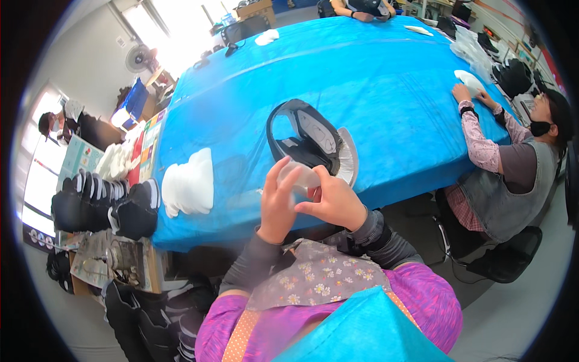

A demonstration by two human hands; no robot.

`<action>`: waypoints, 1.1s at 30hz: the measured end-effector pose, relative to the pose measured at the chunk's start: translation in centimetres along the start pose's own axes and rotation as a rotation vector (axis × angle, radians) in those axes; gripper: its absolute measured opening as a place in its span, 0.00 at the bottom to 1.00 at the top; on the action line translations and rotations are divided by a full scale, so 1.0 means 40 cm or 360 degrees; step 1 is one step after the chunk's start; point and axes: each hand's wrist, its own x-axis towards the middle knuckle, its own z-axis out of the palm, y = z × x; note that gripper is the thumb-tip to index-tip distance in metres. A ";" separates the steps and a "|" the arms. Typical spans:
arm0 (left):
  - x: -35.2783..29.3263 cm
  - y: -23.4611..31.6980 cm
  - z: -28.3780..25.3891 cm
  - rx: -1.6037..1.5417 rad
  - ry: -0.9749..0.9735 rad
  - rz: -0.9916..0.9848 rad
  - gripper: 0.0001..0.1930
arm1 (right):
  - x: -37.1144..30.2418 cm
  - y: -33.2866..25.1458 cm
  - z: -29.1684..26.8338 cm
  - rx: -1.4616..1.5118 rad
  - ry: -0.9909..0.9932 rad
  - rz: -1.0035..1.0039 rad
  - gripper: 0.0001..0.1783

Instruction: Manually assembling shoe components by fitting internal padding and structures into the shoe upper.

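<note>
My left hand (277,202) and my right hand (339,200) meet over the near edge of the blue-covered table (241,120). Between them is a translucent whitish piece (303,176), small and rounded; its exact kind I cannot make out. The left fingers curl upward around its left side, while the right thumb and fingers pinch its right side. Just beyond my hands lies a black piece with a curved band and grey lining (313,131), open side up. A silvery, shiny curved piece (347,158) rests against its right side.
White flat pads (190,184) are stacked on the left. Black items with white edges (90,202) stand beyond the table's left edge. To the right a seated person (512,157) handles a white pad (470,81). Another person's hands (363,16) are at the far edge.
</note>
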 end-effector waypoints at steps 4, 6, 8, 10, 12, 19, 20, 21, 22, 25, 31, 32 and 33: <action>0.032 0.037 0.007 0.0479 -0.0052 0.0065 0.30 | 0.000 -0.021 0.001 -0.0174 0.0018 0.0078 0.43; 0.041 0.034 0.006 0.0496 -0.0125 0.0244 0.31 | -0.004 -0.023 -0.003 -0.0159 0.0130 0.0072 0.42; 0.043 0.027 0.010 0.0490 -0.0118 0.0234 0.32 | 0.001 -0.023 -0.017 0.0006 0.0060 0.0132 0.39; 0.038 0.021 0.016 0.0468 -0.0156 0.0213 0.31 | -0.001 -0.016 -0.022 -0.0003 0.0063 0.0182 0.35; 0.044 0.016 0.017 0.0514 -0.0213 0.0221 0.31 | 0.001 -0.009 -0.039 -0.0049 0.0048 0.0232 0.33; 0.117 -0.014 -0.023 0.0253 -0.0645 0.0424 0.31 | -0.007 0.038 -0.106 0.0094 -0.0049 0.0227 0.30; 0.136 -0.032 -0.033 0.0158 -0.0664 0.0365 0.31 | -0.004 0.047 -0.115 0.0102 -0.0036 0.0239 0.30; 0.158 -0.056 -0.031 -0.0068 -0.0520 0.0243 0.31 | 0.001 0.055 -0.124 0.0202 0.0079 0.0235 0.31; 0.182 -0.085 -0.032 -0.0287 -0.0373 0.0111 0.32 | 0.006 0.062 -0.131 0.0306 0.0188 0.0231 0.32; 0.241 -0.257 -0.070 -0.0203 -0.0424 -0.0074 0.31 | 0.038 0.057 -0.137 0.0233 0.0225 0.0191 0.36; 0.304 -0.390 0.003 -0.0428 -0.0637 -0.0663 0.27 | 0.143 0.081 -0.105 -0.0350 0.0464 -0.0040 0.40; 0.301 -0.391 0.009 -0.0424 -0.0662 -0.0674 0.27 | 0.158 0.076 -0.101 -0.0591 0.0508 -0.0080 0.41; 0.296 -0.391 0.011 -0.0539 -0.0679 -0.0747 0.27 | 0.173 0.068 -0.099 -0.0664 0.0452 -0.0010 0.42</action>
